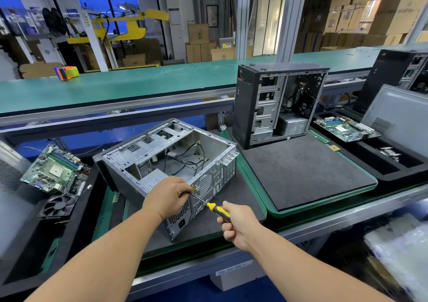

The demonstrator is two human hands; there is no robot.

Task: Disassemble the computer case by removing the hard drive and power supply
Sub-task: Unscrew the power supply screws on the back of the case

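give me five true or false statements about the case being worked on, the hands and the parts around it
1. The right hand holds a yellow and black screwdriver. True.
2. The computer case being worked on stands upright. False: it lies on its side, open side up.
3. The left hand rests on the motherboard. False: it is at the case's rear panel, by the screwdriver tip.
4. A cooling fan lies near the motherboard, left of the case. True.
5. The second case is closed. False: its side is open, showing its insides.
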